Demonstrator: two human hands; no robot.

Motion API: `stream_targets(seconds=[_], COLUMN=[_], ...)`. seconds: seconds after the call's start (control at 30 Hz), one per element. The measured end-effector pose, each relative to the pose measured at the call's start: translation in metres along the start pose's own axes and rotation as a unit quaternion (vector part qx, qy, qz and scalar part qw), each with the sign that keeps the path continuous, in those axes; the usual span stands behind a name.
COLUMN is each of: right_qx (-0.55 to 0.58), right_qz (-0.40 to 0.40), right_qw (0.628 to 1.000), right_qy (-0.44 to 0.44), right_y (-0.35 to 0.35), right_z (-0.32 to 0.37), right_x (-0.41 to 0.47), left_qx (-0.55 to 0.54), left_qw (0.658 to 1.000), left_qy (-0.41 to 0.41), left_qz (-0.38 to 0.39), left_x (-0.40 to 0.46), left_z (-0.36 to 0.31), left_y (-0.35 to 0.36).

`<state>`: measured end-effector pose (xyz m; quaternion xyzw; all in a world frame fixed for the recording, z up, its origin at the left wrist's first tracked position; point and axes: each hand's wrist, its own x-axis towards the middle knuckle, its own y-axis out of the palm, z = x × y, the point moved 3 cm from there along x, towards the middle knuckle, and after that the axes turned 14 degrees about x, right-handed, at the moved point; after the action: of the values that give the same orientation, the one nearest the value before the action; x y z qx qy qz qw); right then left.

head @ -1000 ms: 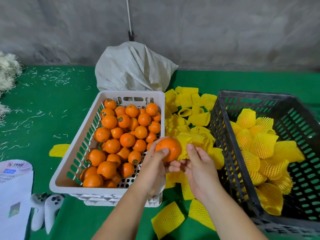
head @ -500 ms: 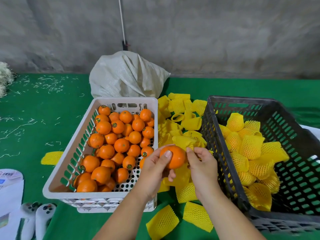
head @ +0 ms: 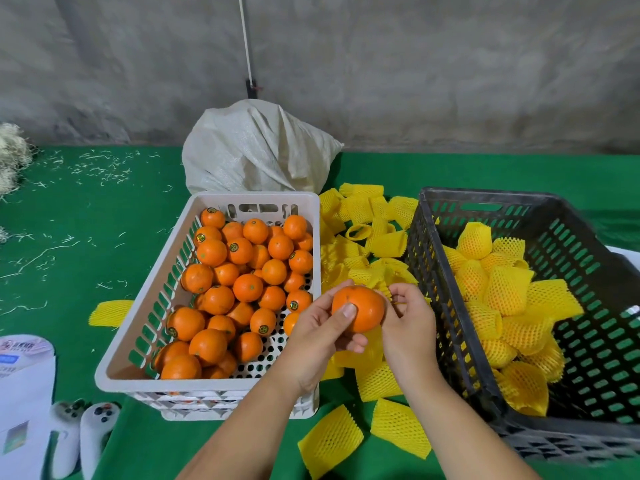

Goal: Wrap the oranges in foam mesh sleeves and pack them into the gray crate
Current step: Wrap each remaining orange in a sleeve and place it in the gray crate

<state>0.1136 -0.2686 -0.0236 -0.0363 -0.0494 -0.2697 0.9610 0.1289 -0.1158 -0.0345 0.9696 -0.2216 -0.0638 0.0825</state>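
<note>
My left hand (head: 320, 332) grips a bare orange (head: 363, 304) between the two crates, thumb on its front. My right hand (head: 407, 323) curls beside the fruit and pinches the edge of a yellow foam mesh sleeve (head: 388, 292) behind it. A white crate (head: 145, 299) on the left holds many unwrapped oranges (head: 247, 287). The gray crate (head: 450, 306) on the right holds several oranges wrapped in yellow sleeves (head: 507, 289). Loose sleeves (head: 367, 233) lie piled between the crates, and more sleeves (head: 330, 439) lie in front.
A white woven sack (head: 256, 150) sits behind the white crate. Two white controllers (head: 81, 434) and a printed white bag (head: 24, 393) lie at the lower left. One sleeve (head: 110, 311) lies left of the white crate. Straw bits litter the green cloth.
The orange has stayed in my left hand between the crates. My right hand has moved from touching the orange's side to curling behind it on a sleeve's edge. The camera view shifted slightly.
</note>
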Motion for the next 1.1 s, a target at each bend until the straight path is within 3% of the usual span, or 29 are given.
stream_targets(seconds=[0.23, 0.37, 0.6, 0.7, 0.83, 0.9, 1.03, 1.1], right_qx=[-0.043, -0.007, 0.054, 0.081, 0.085, 0.063, 0.011, -0.027], right_qz=[0.032, 0.076, 0.101, 0.101, 0.129, 0.163, 0.203, 0.194], right_qw=[0.998, 0.997, 0.993, 0.992, 0.987, 0.983, 0.977, 0.976], right_qy=[-0.025, 0.024, 0.029, 0.005, -0.039, -0.054, -0.067, -0.098], right_y=[-0.003, 0.001, -0.016, -0.023, -0.022, -0.015, -0.004, -0.001], right_z=[0.004, 0.000, 0.005, 0.011, 0.023, 0.026, 0.022, 0.022], right_x=[0.009, 0.011, 0.012, 0.004, -0.011, -0.019, -0.030, -0.030], left_qx=[-0.011, 0.017, 0.073, 0.070, 0.157, 0.127, 0.005, 0.021], left_qw=[0.998, 0.996, 0.995, 0.992, 0.977, 0.978, 0.996, 0.999], left_qy=[-0.030, -0.027, 0.009, 0.035, 0.036, 0.021, 0.005, 0.010], left_qz=[0.061, 0.087, -0.059, -0.095, -0.142, -0.162, -0.086, -0.043], left_x=[0.002, 0.003, 0.005, 0.002, 0.005, 0.006, 0.006, 0.005], left_z=[0.002, 0.003, 0.001, 0.001, 0.002, 0.004, 0.005, 0.004], left_y=[-0.008, -0.007, 0.002, 0.001, 0.004, 0.007, -0.001, -0.003])
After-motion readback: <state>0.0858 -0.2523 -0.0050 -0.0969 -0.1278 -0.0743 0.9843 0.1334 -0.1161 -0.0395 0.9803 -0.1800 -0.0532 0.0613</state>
